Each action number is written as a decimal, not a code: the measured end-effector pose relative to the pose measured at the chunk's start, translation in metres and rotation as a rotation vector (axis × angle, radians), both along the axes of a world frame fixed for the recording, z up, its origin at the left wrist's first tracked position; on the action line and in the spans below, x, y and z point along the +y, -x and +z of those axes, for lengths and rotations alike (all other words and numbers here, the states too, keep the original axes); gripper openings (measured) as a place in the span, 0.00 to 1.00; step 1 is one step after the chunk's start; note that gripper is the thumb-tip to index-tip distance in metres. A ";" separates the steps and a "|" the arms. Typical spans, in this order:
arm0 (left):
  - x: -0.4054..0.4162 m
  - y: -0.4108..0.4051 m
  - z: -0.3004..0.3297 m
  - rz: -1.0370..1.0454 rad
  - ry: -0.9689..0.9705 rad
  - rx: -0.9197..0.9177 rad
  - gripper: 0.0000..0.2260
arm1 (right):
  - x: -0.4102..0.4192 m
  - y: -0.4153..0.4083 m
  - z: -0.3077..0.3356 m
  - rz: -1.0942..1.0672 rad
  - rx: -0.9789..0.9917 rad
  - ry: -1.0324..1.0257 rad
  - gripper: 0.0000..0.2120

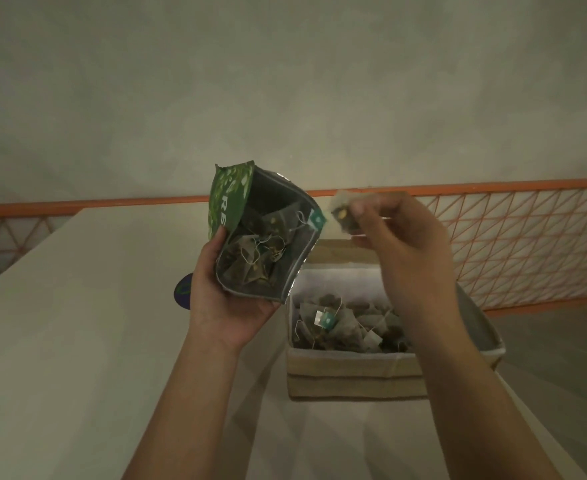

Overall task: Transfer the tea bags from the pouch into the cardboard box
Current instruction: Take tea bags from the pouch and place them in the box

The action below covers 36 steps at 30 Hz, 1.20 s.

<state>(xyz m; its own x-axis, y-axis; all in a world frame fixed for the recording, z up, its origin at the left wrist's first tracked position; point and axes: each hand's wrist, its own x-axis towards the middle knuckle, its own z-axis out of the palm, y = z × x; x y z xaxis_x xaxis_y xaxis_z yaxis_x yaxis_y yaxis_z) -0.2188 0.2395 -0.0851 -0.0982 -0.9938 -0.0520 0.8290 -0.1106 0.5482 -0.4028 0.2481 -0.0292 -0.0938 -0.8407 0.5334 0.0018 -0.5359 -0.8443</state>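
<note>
My left hand (221,299) grips a green foil pouch (229,195) from below, its mouth gaping toward me with several pyramid tea bags (255,251) and their strings inside. A teal tag (317,218) hangs at the pouch's right rim. Just right of the pouch mouth, my right hand (402,244) pinches one tea bag (342,211) in its fingertips, held in the air above the far edge of the cardboard box (350,375). The box stands open on the table below, white inside, with several tea bags (340,323) lying in it.
The box stands on a pale table (77,323). A dark round object (182,291) peeks out behind my left wrist. An orange rail with a lattice fence (527,244) runs along the far side. A grey box flap (482,327) sticks out to the right.
</note>
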 end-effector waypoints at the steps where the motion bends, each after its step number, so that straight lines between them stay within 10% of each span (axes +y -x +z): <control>1: 0.001 0.001 0.000 -0.002 0.003 0.001 0.22 | 0.002 0.005 0.000 -0.018 -0.041 0.012 0.05; 13: 0.001 0.003 0.001 -0.004 0.000 0.019 0.22 | -0.007 0.021 -0.053 -0.214 0.502 -0.261 0.06; 20: 0.000 0.001 0.001 0.014 0.004 -0.012 0.22 | -0.006 0.030 -0.041 -0.162 0.345 -0.153 0.04; 25: 0.001 0.002 -0.002 0.031 0.003 -0.004 0.22 | -0.015 0.033 -0.055 -0.203 0.869 -0.271 0.11; 36: 0.001 0.004 -0.001 0.059 0.001 -0.019 0.22 | -0.019 0.016 -0.043 0.095 1.307 -0.520 0.05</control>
<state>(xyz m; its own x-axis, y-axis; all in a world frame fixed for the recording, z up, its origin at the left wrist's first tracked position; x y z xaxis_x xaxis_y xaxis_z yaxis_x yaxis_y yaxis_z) -0.2224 0.2403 -0.0856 -0.0387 -0.9979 -0.0524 0.8236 -0.0616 0.5638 -0.4191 0.2288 -0.0722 0.2881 -0.9408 -0.1787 -0.9080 -0.2090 -0.3631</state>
